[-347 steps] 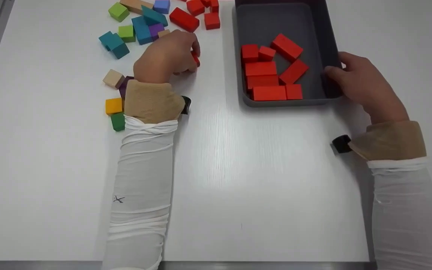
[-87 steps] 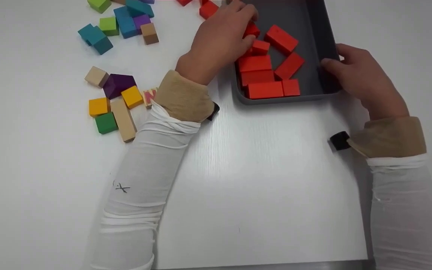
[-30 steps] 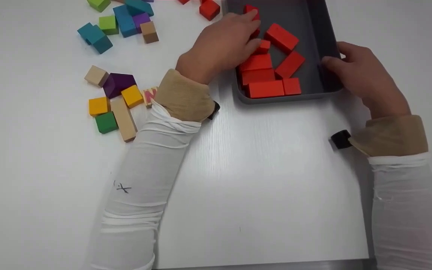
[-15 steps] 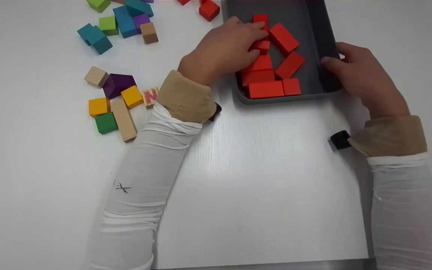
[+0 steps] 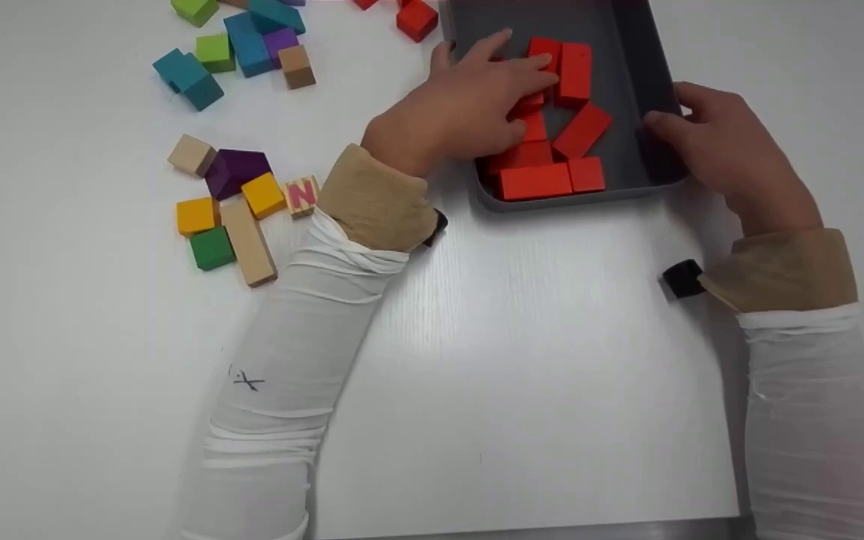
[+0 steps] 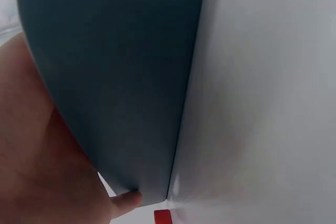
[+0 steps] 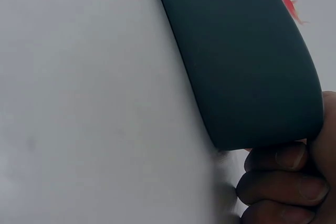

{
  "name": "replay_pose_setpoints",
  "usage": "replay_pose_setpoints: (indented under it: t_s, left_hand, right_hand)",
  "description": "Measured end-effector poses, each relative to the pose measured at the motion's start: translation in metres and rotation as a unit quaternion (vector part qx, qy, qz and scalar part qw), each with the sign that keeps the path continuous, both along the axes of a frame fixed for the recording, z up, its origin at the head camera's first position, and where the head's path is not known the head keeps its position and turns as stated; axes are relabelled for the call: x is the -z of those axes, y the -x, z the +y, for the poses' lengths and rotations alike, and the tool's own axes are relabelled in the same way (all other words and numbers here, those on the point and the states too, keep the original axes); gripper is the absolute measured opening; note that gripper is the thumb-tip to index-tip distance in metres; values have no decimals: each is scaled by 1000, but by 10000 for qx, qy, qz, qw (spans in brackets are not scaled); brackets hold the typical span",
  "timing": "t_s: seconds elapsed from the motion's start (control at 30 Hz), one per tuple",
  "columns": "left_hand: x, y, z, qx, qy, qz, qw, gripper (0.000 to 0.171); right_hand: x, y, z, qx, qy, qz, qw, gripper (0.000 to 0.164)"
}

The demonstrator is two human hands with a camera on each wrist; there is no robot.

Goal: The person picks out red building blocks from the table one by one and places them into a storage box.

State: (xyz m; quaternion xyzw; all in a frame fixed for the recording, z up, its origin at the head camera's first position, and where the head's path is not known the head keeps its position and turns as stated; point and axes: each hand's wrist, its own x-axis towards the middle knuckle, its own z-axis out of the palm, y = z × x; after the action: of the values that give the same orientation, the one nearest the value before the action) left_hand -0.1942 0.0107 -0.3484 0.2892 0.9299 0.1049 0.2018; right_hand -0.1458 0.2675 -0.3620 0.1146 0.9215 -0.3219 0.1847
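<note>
My left hand (image 5: 469,109) reaches over the left wall of a dark grey tray (image 5: 642,90). Its spread fingers lie on red blocks inside, the fingertips at a red block (image 5: 544,49) that stands beside a longer red block (image 5: 575,75). Another red block (image 5: 583,130) lies slanted below them, and a red block (image 5: 535,181) sits along the near wall. Part of the pile is hidden under the hand. In the left wrist view one finger hangs outside the tray wall (image 6: 115,87). My right hand (image 5: 739,150) grips the tray's right wall, thumb inside, fingers outside.
On the white table to the left are teal blocks (image 5: 199,81), a purple block (image 5: 238,171), a plain wooden bar (image 5: 249,244), a green block (image 5: 211,248) and a letter N block (image 5: 301,196). A red block (image 5: 417,20) lies just left of the tray's far part.
The left fingers have spread and shifted right, pushing a red block against the longer one, which has turned from slanted to nearly straight. The right hand keeps its grip on the tray.
</note>
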Motion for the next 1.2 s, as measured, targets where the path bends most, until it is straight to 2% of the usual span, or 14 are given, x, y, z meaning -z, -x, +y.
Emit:
replay_pose_setpoints:
  t_s: [0.2,0.3,0.47,0.57,0.67,0.73,0.9,1.0,1.13,1.2]
  left_hand:
    - [-1,-2,0,170,32,-106,9998,60]
    - [1,-2,-1,84,-42,-47,9999,60]
    - [6,-2,-1,-322,-247,240,9989,62]
    - [7,-1,-2,-456,-235,393,9979,65]
    - [5,3,-6,-547,-284,528,9967,68]
    - [3,7,-10,-722,-350,551,9953,70]
    - [2,16,-23,-1263,-494,464,9897,74]
    - [4,19,-29,-1389,-722,506,9864,72]
    - [5,24,-36,-1594,-1035,765,9788,65]
    - [5,25,-39,-1759,-985,921,9751,61]
  right_hand:
    - [1,1,-3,-9,63,9,10000,56]
    - [2,2,-4,-45,12,-4,10000,57]
    - [3,4,-4,-72,-17,-19,10000,57]
    - [3,4,-3,-80,-22,-24,10000,57]
    - [3,4,-3,-41,-20,-73,10000,58]
    - [3,3,-2,-10,-4,-85,10000,58]
    - [3,4,-4,-37,20,-29,10000,57]
    - [3,5,-4,-53,-3,-22,10000,57]
    - [3,5,-4,-22,51,-27,10000,56]
    - [3,4,-4,-15,68,-14,10000,56]
